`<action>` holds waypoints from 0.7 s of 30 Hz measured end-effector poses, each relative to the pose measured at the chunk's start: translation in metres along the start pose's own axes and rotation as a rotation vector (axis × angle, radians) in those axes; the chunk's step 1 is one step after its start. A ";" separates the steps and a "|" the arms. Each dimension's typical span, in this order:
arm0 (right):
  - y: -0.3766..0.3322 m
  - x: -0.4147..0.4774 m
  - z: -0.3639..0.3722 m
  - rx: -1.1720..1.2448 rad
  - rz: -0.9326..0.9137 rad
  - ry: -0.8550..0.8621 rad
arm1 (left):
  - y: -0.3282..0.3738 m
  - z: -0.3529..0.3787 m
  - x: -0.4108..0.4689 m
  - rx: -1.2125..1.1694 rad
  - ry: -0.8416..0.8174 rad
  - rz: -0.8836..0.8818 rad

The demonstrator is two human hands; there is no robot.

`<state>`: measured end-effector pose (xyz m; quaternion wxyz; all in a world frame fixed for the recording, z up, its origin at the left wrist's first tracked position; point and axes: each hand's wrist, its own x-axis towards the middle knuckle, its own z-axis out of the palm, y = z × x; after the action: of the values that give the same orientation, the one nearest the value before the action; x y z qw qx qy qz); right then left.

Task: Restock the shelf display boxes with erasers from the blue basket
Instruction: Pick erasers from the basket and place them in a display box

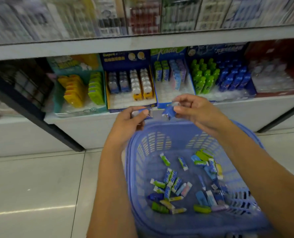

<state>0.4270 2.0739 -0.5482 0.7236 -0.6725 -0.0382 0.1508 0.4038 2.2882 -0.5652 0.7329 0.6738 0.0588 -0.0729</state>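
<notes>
Blue erasers [167,113] pinched in both hands; basket [161,129] below

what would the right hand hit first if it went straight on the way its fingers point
Probably the left hand and its blue eraser: the right hand points leftward at them, though depth is unclear.

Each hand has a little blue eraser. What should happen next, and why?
Probably move the right hand forward and stand its blue eraser in the display box just behind it. That box has similar wrapped erasers at the back and bare space in front. The left hand holds a second eraser ready, and more wait in the basket.
</notes>
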 end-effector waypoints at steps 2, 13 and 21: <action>-0.013 0.010 0.018 0.092 -0.064 0.038 | 0.007 -0.019 -0.003 -0.029 0.139 0.044; -0.035 0.107 0.112 -0.772 -0.470 0.078 | 0.007 -0.066 -0.008 -0.259 0.361 0.105; -0.019 0.138 0.116 -1.127 -0.359 0.047 | 0.000 -0.065 -0.002 -0.164 0.355 0.053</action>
<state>0.5319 2.2220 -0.5388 0.2696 -0.9393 -0.2095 -0.0326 0.4023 2.3530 -0.5705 0.7651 0.6154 0.1754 0.0714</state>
